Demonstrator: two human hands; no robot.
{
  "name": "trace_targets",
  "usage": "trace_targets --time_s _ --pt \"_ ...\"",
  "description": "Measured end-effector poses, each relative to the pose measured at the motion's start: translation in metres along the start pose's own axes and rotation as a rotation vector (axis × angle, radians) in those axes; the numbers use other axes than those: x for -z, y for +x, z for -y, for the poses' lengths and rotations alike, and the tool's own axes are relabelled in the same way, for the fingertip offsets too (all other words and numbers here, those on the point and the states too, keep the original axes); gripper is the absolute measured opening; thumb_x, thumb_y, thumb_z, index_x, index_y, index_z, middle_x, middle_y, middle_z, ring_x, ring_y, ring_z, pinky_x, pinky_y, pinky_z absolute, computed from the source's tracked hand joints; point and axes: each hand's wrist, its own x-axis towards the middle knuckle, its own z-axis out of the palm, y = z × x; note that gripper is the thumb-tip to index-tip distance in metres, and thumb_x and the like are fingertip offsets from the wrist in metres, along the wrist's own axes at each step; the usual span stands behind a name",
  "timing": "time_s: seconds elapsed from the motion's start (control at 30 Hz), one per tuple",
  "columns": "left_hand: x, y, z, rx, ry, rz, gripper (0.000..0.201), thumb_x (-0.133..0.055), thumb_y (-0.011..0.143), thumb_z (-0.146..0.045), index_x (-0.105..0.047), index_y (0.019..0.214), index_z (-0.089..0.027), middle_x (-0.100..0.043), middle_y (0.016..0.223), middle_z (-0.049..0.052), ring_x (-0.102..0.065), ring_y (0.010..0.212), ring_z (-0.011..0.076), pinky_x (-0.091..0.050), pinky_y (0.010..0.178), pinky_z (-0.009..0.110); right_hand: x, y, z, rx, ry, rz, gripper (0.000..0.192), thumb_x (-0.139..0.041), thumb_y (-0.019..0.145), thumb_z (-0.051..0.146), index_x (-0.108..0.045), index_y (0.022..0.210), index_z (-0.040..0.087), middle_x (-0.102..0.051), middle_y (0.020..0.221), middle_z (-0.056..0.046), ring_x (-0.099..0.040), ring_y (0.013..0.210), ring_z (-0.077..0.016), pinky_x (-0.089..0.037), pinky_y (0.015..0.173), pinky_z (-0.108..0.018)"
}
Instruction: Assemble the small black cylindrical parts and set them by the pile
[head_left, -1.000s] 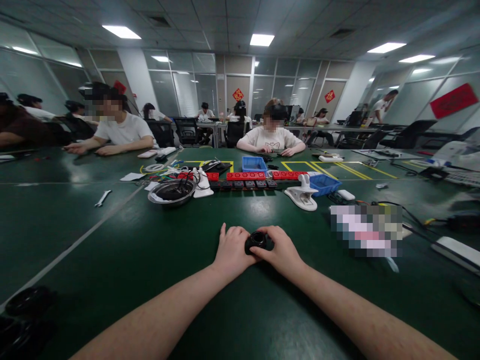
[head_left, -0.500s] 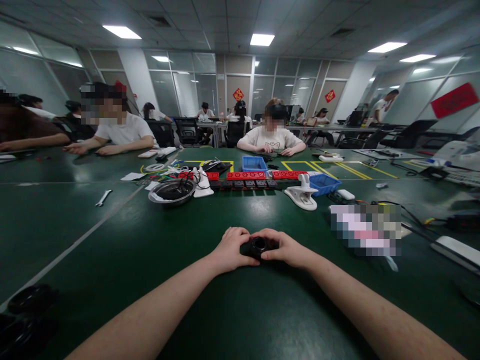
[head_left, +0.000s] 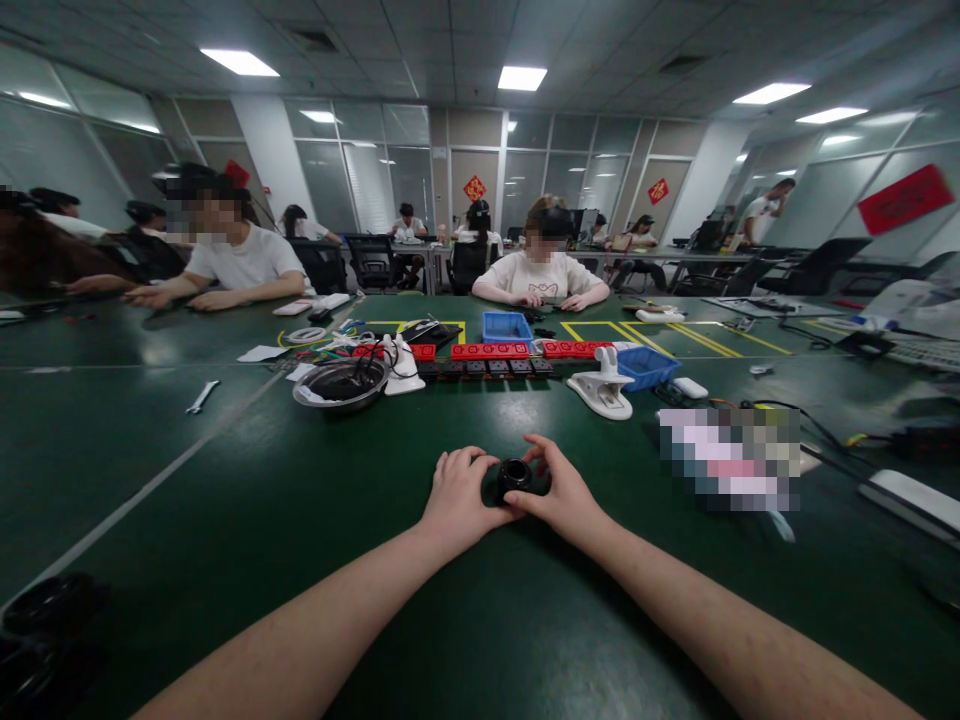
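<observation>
- Two bare hands meet at a hollow black piece (head_left: 513, 482), its round opening now facing further up than half a second ago, when it tipped towards the wearer.
- Left hand (head_left: 457, 505): fingers and thumb curl round the piece's left side, pinching it; the thumb is now tucked in against the right one.
- Right hand (head_left: 566, 498): thumb against the near side, and there, the forefinger has lifted off the far edge and spreads clear! Whether its other fingers press, I cannot tell.
- Beneath the grip, green table (head_left: 420, 430); contact with the piece is hidden.
- Beyond the grip, red sockets (head_left: 490, 351); beyond to its left, a metal bowl (head_left: 341, 406), then a wrench (head_left: 202, 397).
- Beyond to its right, a white clip (head_left: 602, 386), unmoved.
- Nearer than the grip, far left: dark round pieces (head_left: 56, 605).
</observation>
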Motion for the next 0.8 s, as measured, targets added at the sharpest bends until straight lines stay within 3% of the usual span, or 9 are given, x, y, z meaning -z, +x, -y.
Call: trace_targets --time_s 0.13,0.2,0.33,0.53,0.6,0.7,0.8 --pt "-0.003 0.000 -0.005 0.001 -0.009 0.006 0.049 -0.065 0.054 -0.048 -0.054 0.092 -0.020 -0.048 0.097 0.005 -0.043 0.095 0.0237 -0.034 0.085 0.039 -0.005 -0.003 0.005 -0.013 -0.040 -0.032 0.039 -0.064 0.060 0.034 -0.047 0.091 0.018 -0.052 0.083 -0.002 -0.049 0.074 -0.0159 -0.040 0.066 -0.029" --pt "-0.004 0.001 -0.004 0.000 -0.020 0.015 0.041 -0.065 0.056 -0.042 -0.054 0.088 -0.019 -0.049 0.094 0.004 -0.044 0.092 0.0221 -0.037 0.082 0.036 -0.006 -0.003 0.007 -0.004 -0.042 -0.024 0.032 -0.063 0.061 0.033 -0.049 0.087 0.018 -0.053 0.082 -0.002 -0.049 0.073 -0.0157 -0.039 0.065 -0.029" --pt "-0.002 0.004 0.001 -0.022 -0.054 0.023 0.033 -0.065 0.058 -0.037 -0.057 0.085 -0.020 -0.050 0.092 0.003 -0.045 0.090 0.0213 -0.038 0.079 0.034 -0.001 -0.001 0.005 0.021 0.024 0.050 0.034 -0.062 0.063 0.028 -0.052 0.094 0.017 -0.054 0.088 -0.004 -0.049 0.078 -0.0165 -0.040 0.068 -0.030" --pt "0.014 0.009 0.013 -0.232 -0.149 0.236 0.041 -0.063 0.060 -0.046 -0.058 0.095 -0.023 -0.050 0.102 0.003 -0.042 0.099 0.0219 -0.035 0.086 0.034 0.019 0.007 0.002 0.010 0.354 0.478 0.043 -0.059 0.068 0.025 -0.049 0.109 0.019 -0.053 0.100 -0.004 -0.050 0.087 -0.0168 -0.040 0.076 -0.031" --pt "0.017 0.011 0.016 -0.264 -0.152 0.312 0.044 -0.062 0.061 -0.047 -0.057 0.099 -0.025 -0.048 0.106 0.003 -0.041 0.102 0.0224 -0.033 0.089 0.036 0.023 0.008 0.002 -0.008 0.409 0.554 0.043 -0.060 0.068 0.025 -0.049 0.110 0.019 -0.053 0.100 -0.004 -0.051 0.086 -0.0162 -0.040 0.075 -0.031" --pt "0.018 0.011 0.018 -0.264 -0.151 0.349 0.046 -0.062 0.062 -0.047 -0.055 0.102 -0.026 -0.047 0.110 0.003 -0.040 0.104 0.0229 -0.032 0.090 0.036 0.022 0.006 0.001 -0.035 0.425 0.556 0.045 -0.061 0.068 0.025 -0.048 0.110 0.019 -0.054 0.098 -0.003 -0.050 0.084 -0.0156 -0.040 0.074 -0.030" --pt "0.014 0.010 0.017 -0.238 -0.168 0.303 0.046 -0.063 0.063 -0.045 -0.054 0.103 -0.024 -0.049 0.106 0.003 -0.043 0.101 0.0216 -0.035 0.087 0.034 0.017 0.005 -0.003 -0.057 0.446 0.483 0.047 -0.060 0.069 0.026 -0.045 0.113 0.019 -0.055 0.096 -0.004 -0.051 0.080 -0.0144 -0.040 0.071 -0.029"
